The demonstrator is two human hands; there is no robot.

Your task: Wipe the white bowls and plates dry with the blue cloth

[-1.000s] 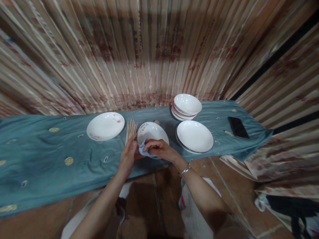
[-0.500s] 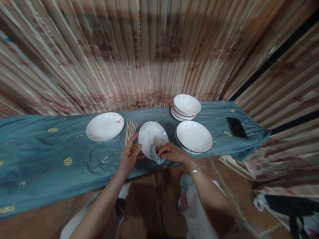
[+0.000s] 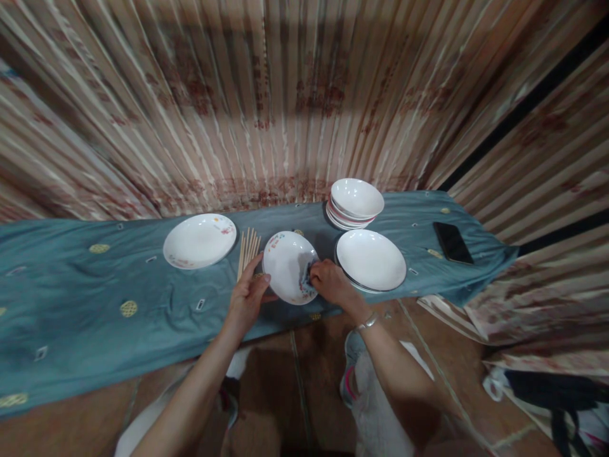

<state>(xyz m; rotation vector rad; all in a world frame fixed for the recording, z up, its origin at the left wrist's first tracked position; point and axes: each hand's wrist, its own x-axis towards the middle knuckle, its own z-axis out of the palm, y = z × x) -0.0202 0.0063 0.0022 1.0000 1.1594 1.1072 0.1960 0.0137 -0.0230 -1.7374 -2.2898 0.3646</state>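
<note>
A small white plate [image 3: 288,266] with a floral rim is tilted slightly above the cloth-covered table. My left hand [image 3: 248,292] grips its left edge, thumb on the upper face and fingers underneath. At the plate's right rim, my right hand [image 3: 330,280] is closed and pressed against the surface. The light blue cloth in its fingers is almost wholly hidden now; only a dark bluish patch shows by the fingertips. Several wooden chopsticks [image 3: 248,247] lie just beyond my left hand. To the right of my right hand sits a stack of white plates [image 3: 371,259].
A large floral plate [image 3: 200,241] lies on the left of the teal tablecloth [image 3: 95,311]. Stacked white bowls [image 3: 356,200] stand at the back right, and a black phone [image 3: 453,242] lies farther right. Pleated curtains [image 3: 295,101] hang right behind the table.
My right hand has slid up and to the right along the plate, from its lower edge to its right rim, and the cloth has gone mostly out of sight. My left hand keeps its grip.
</note>
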